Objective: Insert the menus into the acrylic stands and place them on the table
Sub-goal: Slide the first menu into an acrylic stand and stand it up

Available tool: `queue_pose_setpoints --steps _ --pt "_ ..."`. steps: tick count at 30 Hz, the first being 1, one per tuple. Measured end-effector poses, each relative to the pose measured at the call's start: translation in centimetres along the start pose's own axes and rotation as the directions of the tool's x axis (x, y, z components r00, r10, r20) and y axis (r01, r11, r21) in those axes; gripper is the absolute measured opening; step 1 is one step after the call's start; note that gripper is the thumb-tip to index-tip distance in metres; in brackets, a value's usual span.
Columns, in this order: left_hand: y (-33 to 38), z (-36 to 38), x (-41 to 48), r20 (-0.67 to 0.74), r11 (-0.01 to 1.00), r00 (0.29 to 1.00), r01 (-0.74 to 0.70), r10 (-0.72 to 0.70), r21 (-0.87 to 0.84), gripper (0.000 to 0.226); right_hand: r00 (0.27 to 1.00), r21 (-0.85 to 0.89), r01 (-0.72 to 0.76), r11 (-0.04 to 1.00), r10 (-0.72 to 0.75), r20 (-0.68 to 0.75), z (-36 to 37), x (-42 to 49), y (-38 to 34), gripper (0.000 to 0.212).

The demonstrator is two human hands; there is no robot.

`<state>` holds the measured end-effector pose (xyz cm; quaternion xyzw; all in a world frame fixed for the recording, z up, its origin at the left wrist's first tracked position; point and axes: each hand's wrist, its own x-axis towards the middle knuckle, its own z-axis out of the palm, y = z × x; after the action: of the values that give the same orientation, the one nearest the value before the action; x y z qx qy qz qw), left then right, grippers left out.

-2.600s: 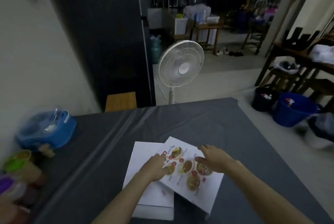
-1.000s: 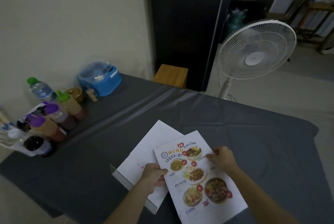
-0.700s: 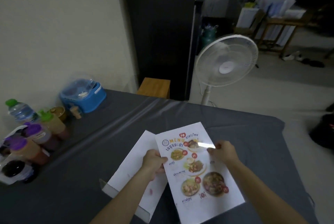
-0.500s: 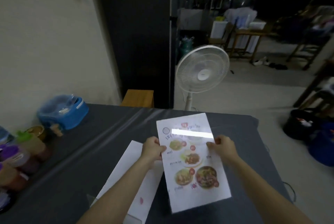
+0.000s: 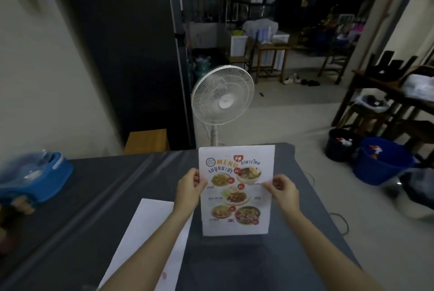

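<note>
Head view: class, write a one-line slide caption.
Both hands, left and right, hold a printed menu upright above the grey table.

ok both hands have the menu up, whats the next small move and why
Probably lower the menu toward the white stand lying flat on the table. The left hand and right hand pinch its side edges, printed side up, not yet inserted.

1. A pale wall (image 5: 44,93) runs along the left; beside it stands a tall black cabinet (image 5: 122,55).
2. A white pedestal fan (image 5: 222,98) stands on the pale floor (image 5: 293,121) beyond the grey-covered table (image 5: 94,208).
3. Far right: dark wooden furniture (image 5: 385,93) and a blue tub (image 5: 381,161).
4. The light is dim throughout.
</note>
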<state>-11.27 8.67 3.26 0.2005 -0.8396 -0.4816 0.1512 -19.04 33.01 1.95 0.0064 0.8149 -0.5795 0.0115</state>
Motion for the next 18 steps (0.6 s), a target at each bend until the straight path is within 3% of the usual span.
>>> queue_pose_setpoints --steps 18 --pt "-1.9 1.5 -0.3 -0.03 0.998 0.998 0.047 -0.048 -0.046 0.008 0.997 0.064 -0.051 0.997 0.047 0.061 1.1 2.0 2.7 0.012"
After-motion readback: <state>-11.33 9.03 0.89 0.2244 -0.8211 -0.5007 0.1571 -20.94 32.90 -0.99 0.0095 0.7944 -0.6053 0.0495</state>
